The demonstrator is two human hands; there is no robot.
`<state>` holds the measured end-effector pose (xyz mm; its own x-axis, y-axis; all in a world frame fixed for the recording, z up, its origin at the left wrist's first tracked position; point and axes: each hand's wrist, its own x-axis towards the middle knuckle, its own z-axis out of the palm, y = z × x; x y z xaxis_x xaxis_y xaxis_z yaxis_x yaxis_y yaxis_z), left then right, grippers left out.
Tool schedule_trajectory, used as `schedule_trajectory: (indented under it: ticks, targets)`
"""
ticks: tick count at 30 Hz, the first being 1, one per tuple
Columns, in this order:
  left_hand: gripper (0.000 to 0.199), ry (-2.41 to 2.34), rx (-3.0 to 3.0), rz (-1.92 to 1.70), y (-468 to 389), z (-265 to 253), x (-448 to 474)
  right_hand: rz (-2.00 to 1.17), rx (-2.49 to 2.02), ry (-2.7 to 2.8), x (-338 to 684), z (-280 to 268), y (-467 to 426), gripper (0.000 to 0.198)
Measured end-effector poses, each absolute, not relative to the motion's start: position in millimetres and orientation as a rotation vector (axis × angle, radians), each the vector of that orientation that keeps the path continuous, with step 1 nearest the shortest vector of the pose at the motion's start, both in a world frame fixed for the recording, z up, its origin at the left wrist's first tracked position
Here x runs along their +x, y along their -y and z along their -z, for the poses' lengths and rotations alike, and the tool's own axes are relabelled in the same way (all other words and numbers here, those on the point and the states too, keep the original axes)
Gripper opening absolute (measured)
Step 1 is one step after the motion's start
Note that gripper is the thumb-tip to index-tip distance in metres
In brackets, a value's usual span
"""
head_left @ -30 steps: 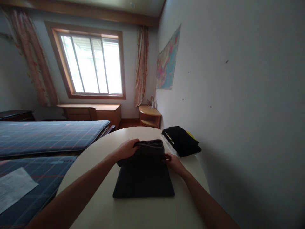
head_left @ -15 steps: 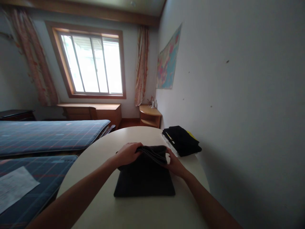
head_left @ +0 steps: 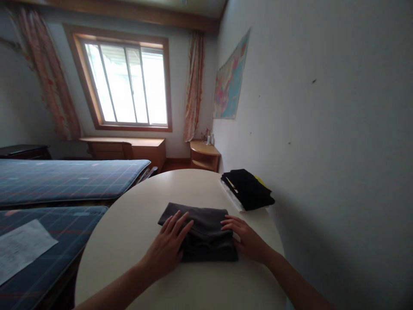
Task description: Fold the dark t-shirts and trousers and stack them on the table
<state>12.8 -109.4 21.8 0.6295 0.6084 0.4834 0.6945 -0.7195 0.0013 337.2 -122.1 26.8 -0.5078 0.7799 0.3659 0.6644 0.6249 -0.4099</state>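
Observation:
A dark grey piece of cloth, folded into a flat bundle, lies on the round pale table. Its front part looks darker and slightly wrinkled. My left hand rests on the bundle's left side, palm down with the fingers spread. At the right edge my right hand touches the cloth, its fingers stretched over the top and its thumb lower down by the side. Whether the cloth is a particular garment cannot be made out.
Black folded fabric with a yellow bit lies on the table's far right, near the white wall. Beds with plaid mattresses stand to the left, one bearing a paper sheet. A desk stands under the window.
The raised upper part of the cloth has come down towards me onto the lower part. Both hands have moved nearer; the left has released its grip and lies flat, and the right has loosened.

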Motion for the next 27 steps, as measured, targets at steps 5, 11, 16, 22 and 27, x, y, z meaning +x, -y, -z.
schedule_trajectory:
  ticks: [5, 11, 16, 22, 27]
  targets:
    - [0.081, 1.264, -2.507, 0.83, 122, 8, -7, -0.082, -1.142, 2.406, 332, -19, 137, 0.062]
    - [0.08, 1.414, -2.498, 1.078, 121, 17, -15, -0.064, -1.116, 2.302, 324, -21, 139, 0.024]
    - [0.056, 1.56, -2.42, 1.253, 118, 23, -22, -0.173, -1.212, 2.082, 331, -13, 133, 0.016]
    - [0.028, 1.778, -2.559, 1.006, 119, 22, -21, -0.302, -1.257, 2.019, 338, -7, 128, 0.021]
    - [0.028, 1.501, -2.563, 1.095, 112, 7, -31, -0.328, -1.223, 2.016, 340, -9, 127, 0.02]
